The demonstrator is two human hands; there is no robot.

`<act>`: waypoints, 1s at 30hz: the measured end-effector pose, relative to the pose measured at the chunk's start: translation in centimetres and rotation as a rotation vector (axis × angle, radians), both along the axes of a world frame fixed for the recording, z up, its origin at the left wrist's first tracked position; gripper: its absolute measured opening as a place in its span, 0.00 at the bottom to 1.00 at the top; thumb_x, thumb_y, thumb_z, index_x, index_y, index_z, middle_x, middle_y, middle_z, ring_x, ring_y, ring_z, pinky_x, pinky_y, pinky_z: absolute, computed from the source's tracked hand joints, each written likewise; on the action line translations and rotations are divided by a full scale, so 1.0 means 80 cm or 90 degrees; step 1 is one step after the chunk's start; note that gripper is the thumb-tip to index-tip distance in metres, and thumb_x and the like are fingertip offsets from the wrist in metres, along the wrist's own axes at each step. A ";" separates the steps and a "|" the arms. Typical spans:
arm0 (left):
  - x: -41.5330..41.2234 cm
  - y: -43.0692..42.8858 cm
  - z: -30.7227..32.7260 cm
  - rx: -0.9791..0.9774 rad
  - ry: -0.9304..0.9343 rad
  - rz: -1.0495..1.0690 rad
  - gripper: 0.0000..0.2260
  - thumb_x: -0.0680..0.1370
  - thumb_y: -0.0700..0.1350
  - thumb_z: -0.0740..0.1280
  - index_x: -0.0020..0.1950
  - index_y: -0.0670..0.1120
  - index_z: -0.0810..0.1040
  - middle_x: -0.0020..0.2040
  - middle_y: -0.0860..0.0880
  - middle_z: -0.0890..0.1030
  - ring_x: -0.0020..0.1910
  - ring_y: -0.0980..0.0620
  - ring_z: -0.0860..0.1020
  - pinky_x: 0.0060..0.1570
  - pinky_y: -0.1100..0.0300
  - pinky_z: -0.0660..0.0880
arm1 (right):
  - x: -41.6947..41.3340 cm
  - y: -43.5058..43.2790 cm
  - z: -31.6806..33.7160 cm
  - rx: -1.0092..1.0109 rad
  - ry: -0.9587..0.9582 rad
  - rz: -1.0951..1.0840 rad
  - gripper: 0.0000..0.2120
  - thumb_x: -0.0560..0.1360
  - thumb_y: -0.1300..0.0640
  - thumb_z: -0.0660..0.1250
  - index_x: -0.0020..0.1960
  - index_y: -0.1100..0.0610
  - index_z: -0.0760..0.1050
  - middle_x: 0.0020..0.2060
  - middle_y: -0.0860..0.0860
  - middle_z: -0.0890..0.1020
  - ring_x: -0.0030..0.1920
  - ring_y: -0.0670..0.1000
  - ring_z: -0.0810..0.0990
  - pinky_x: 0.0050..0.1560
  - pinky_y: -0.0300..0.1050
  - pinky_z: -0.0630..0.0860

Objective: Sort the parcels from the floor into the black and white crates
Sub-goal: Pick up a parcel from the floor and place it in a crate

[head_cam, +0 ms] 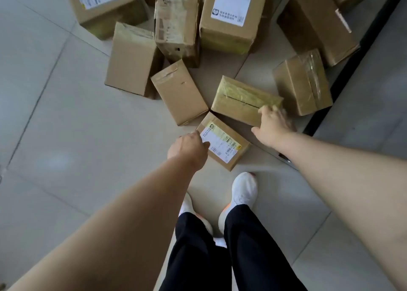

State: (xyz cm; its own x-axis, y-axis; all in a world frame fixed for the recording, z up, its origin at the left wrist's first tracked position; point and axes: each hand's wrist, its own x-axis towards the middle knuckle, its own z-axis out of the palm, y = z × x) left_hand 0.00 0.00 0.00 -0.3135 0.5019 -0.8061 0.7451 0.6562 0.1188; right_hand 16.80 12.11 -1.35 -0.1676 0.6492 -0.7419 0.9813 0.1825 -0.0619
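While they lie flat on the floor (66,114), I'd lift by an edge: my left grip (189,147) pinches the labelled parcel (226,145) at its corner, right grip (273,123) spread on the taped parcel (240,99).

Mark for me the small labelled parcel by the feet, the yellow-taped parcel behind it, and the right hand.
small labelled parcel (220,142): head view, on its white label.
yellow-taped parcel (240,97): head view, taped top face.
right hand (273,125): head view, back of the hand.

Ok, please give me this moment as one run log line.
stage: pickup | left hand: grips small labelled parcel corner | right hand: on taped parcel, grip unclear | crates: not in view
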 end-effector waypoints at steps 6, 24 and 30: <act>0.004 0.013 -0.055 0.036 0.000 0.037 0.15 0.83 0.52 0.58 0.64 0.44 0.71 0.63 0.45 0.76 0.59 0.43 0.73 0.46 0.54 0.66 | -0.005 0.012 -0.060 0.142 0.015 0.107 0.46 0.70 0.49 0.75 0.78 0.56 0.51 0.79 0.55 0.52 0.77 0.58 0.52 0.73 0.57 0.56; 0.016 -0.020 -0.104 0.070 0.031 0.132 0.20 0.80 0.47 0.62 0.70 0.43 0.63 0.72 0.47 0.63 0.68 0.44 0.64 0.59 0.50 0.70 | -0.016 0.028 -0.118 0.213 -0.029 0.020 0.60 0.59 0.43 0.81 0.79 0.56 0.49 0.75 0.56 0.58 0.72 0.60 0.60 0.68 0.61 0.62; 0.016 -0.019 -0.075 0.076 0.028 0.155 0.19 0.81 0.46 0.61 0.70 0.43 0.64 0.72 0.47 0.64 0.68 0.44 0.65 0.58 0.51 0.70 | 0.020 0.031 -0.068 0.174 0.005 -0.250 0.61 0.54 0.42 0.81 0.78 0.52 0.53 0.74 0.54 0.62 0.72 0.59 0.61 0.68 0.59 0.67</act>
